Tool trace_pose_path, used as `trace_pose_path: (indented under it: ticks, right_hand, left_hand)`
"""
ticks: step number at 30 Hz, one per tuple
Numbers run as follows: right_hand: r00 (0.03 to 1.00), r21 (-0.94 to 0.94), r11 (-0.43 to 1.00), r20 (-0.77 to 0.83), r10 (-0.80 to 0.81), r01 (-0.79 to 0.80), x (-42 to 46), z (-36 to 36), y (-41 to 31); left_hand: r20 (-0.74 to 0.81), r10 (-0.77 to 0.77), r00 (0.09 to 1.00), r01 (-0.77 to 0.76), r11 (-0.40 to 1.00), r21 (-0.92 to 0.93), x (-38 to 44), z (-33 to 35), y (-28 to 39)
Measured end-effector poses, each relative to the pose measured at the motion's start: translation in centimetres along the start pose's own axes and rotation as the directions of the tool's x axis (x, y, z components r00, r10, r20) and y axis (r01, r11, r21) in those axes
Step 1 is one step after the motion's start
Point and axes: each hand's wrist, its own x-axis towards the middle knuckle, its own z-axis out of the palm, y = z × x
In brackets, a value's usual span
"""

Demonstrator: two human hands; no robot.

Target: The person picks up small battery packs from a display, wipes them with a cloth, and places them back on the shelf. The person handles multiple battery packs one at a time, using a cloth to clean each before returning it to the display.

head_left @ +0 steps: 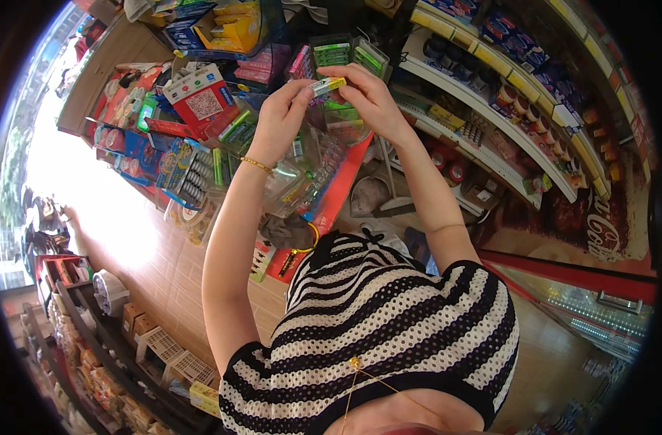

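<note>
A small yellow and white stick pack of gum or candy (327, 86) is held up between my two hands above the counter. My left hand (281, 115) pinches its left end between thumb and fingers. My right hand (372, 102) has its thumb and fingers around the yellow right end, the index finger stretched along the far side. Just beneath them are clear plastic display boxes (287, 187) with green gum packs (238, 129). Upright boxes of green packs (332, 54) stand just beyond my fingers.
A red stand with a printed code (203, 103) is left of my hands. Yellow candy boxes (235, 24) sit at the back. A keyring (303, 247) lies by the counter's red edge (339, 190). Stocked shelves (488, 92) rise on the right, with a broom (394, 204) and dustpan (370, 196) below.
</note>
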Motion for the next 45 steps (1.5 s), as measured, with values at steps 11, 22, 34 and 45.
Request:
trace_pose_path:
  ticks: [11, 22, 34, 45]
  right_hand:
    - [0.999, -0.091, 0.995, 0.013, -0.031, 0.032, 0.0, 0.0, 0.7]
    - [0.997, 0.070, 0.995, -0.042, 0.071, -0.068, -0.3, 1.0, 0.4]
    - [0.998, 0.041, 0.999, -0.047, 0.038, -0.036, -0.1, 1.3, 0.5]
    - [0.999, 0.054, 0.999, -0.053, 0.007, -0.004, 0.0, 1.5, 0.5]
  left_hand:
    - [-0.014, 0.048, 0.999, -0.047, 0.999, 0.022, -0.1, 0.1, 0.4]
    - [-0.021, 0.038, 0.999, -0.037, 0.998, 0.045, -0.1, -0.1, -0.1]
    - [-0.020, 0.020, 1.000, -0.021, 0.999, -0.050, -0.1, -0.1, -0.2]
    - [-0.024, 0.030, 0.999, -0.030, 0.999, -0.024, -0.1, -0.1, -0.2]
